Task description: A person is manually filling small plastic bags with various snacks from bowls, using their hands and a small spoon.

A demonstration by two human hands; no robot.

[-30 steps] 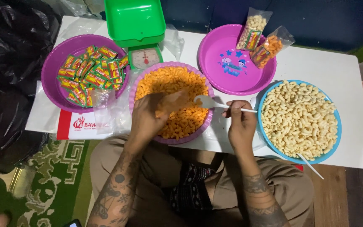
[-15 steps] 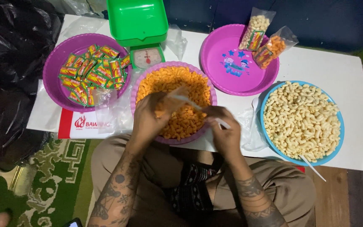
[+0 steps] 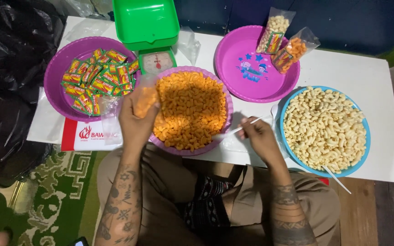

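Note:
My left hand [image 3: 135, 122] grips a small clear bag of orange snacks [image 3: 145, 97] at the left rim of the purple bowl [image 3: 229, 105], which is full of orange macaroni snacks [image 3: 192, 109]. My right hand [image 3: 257, 135] holds a white plastic spoon [image 3: 233, 130] by its handle. The spoon's bowl points left and lies low at the purple bowl's right edge. A blue bowl [image 3: 283, 110] heaped with pale macaroni snacks [image 3: 324, 130] stands just right of that hand.
A purple tray [image 3: 51, 86] of green-and-red sachets [image 3: 99, 79] sits at the left. A green kitchen scale [image 3: 149, 34] stands behind the bowl. A purple plate [image 3: 247, 68] holds two filled bags [image 3: 283, 41]. Another spoon [image 3: 337, 179] leans on the blue bowl. Black plastic bags [image 3: 10, 68] lie left.
My left hand has carried the bag from above the orange snacks to the bowl's left rim. My right hand has drawn the spoon away from the bag, down to the bowl's right edge.

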